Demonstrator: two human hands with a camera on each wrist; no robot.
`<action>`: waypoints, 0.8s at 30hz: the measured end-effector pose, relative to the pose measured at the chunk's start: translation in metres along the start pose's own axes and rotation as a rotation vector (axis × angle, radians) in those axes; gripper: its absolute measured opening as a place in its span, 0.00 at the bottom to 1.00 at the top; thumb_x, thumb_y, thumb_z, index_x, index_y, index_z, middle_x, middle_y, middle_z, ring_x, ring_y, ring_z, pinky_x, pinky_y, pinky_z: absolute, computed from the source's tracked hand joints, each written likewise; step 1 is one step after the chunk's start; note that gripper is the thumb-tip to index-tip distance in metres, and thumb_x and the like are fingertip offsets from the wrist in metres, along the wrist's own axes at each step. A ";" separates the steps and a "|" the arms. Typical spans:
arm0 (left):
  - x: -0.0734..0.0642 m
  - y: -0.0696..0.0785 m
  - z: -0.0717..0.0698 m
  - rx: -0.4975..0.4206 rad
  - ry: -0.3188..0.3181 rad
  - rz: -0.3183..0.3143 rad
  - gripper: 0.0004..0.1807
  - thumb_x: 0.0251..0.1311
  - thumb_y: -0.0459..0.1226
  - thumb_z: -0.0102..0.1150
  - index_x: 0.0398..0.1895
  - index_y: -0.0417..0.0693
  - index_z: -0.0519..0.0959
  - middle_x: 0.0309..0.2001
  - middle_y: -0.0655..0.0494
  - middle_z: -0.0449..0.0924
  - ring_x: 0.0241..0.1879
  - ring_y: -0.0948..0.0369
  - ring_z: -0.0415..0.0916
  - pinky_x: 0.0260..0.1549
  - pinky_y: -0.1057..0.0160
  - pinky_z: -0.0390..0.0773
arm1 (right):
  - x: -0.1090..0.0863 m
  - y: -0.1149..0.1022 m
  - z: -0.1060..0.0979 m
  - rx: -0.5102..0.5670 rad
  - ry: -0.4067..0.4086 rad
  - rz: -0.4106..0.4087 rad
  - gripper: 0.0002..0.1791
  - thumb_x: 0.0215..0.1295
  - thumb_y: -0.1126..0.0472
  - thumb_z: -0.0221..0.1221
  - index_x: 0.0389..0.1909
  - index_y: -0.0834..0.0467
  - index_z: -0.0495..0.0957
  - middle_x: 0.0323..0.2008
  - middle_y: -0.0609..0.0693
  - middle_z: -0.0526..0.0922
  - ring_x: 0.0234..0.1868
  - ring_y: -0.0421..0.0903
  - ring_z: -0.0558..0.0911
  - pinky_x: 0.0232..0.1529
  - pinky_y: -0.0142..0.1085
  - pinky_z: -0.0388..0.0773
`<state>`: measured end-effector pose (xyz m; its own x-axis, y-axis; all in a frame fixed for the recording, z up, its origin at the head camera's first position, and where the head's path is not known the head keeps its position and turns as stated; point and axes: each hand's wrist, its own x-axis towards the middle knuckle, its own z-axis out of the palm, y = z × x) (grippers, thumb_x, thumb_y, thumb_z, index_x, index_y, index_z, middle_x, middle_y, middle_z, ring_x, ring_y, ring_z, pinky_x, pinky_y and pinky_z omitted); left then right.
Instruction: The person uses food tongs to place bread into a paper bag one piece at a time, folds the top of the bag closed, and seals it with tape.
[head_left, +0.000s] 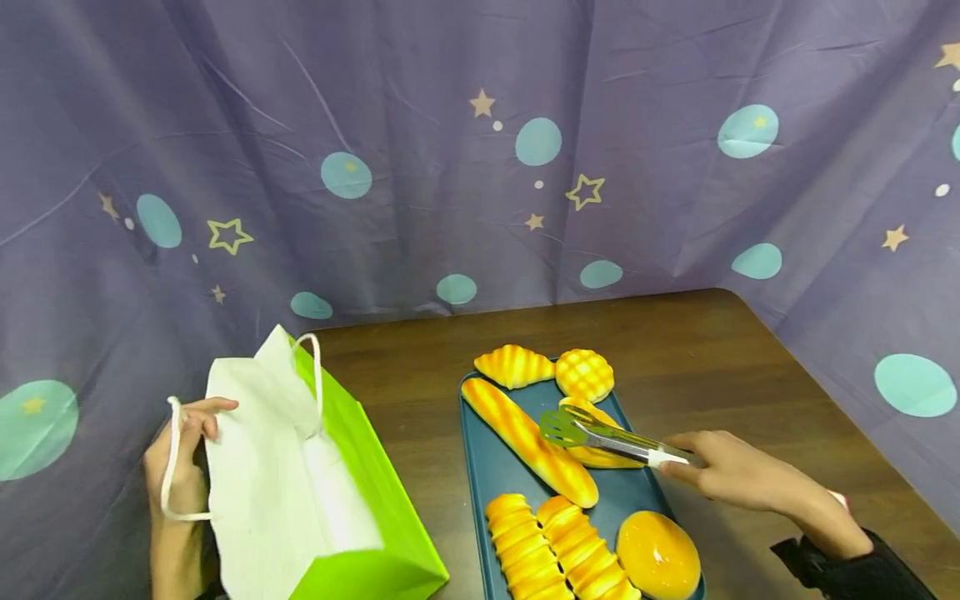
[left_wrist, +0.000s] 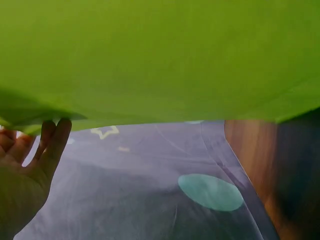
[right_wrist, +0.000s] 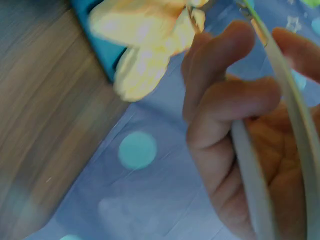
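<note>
Head view shows, at the far left, the left hand (head_left: 187, 479), by which the edge of a green and white bag (head_left: 270, 467) is pinched between thumb and fingers. The bag is tilted, its white inside is seen, and a white cord handle (head_left: 169, 475) is hung beside the hand. From the left wrist, the green outer wall is seen close above the fingers.

To the right of the bag, a dark blue tray (head_left: 502, 467) is placed on a brown wooden table (head_left: 690, 358). On it a long loaf (head_left: 531, 442) is laid diagonally. At the far edge a croissant (head_left: 515, 367) is set, with a round scored bun (head_left: 585, 375) just beside it. In the near part, two ridged rolls (head_left: 527, 550) are laid side by side, and next to them is found a glossy round bun (head_left: 657, 554).

Over another bread (head_left: 600, 458), partly covered, metal tongs (head_left: 630, 450) with green ends are held; whether any bread is touched cannot be told. Their white handle is gripped by the curled fingers of the right hand (head_left: 738, 471). Behind everything, a purple curtain (head_left: 420, 167) with stars is hung.
</note>
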<state>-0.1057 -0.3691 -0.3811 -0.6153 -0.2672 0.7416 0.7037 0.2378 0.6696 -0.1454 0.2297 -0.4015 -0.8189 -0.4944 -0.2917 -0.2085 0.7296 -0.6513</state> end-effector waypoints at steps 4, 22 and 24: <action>-0.003 0.002 0.015 0.213 0.030 0.016 0.19 0.72 0.27 0.38 0.19 0.28 0.63 0.36 0.67 0.86 0.43 0.67 0.79 0.42 0.75 0.64 | 0.012 -0.019 0.018 -0.168 0.080 0.016 0.33 0.69 0.46 0.61 0.61 0.70 0.74 0.57 0.66 0.79 0.55 0.64 0.80 0.50 0.59 0.77; -0.006 0.004 0.095 0.328 -0.059 0.026 0.22 0.77 0.34 0.41 0.22 0.32 0.67 0.41 0.58 0.84 0.42 0.67 0.76 0.45 0.73 0.66 | 0.027 -0.052 0.064 -0.394 0.202 -0.018 0.16 0.60 0.52 0.70 0.44 0.58 0.82 0.31 0.47 0.76 0.19 0.38 0.69 0.20 0.31 0.66; -0.005 0.005 0.099 0.299 -0.071 0.006 0.21 0.77 0.34 0.40 0.23 0.31 0.67 0.42 0.56 0.85 0.46 0.67 0.78 0.49 0.72 0.67 | 0.027 -0.050 0.066 -0.383 0.217 -0.025 0.14 0.60 0.53 0.70 0.42 0.56 0.82 0.29 0.45 0.77 0.20 0.37 0.71 0.20 0.30 0.68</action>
<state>-0.1340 -0.2744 -0.3777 -0.6422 -0.2013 0.7396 0.5784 0.5060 0.6399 -0.1218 0.1489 -0.4229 -0.8959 -0.4331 -0.0985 -0.3794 0.8616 -0.3373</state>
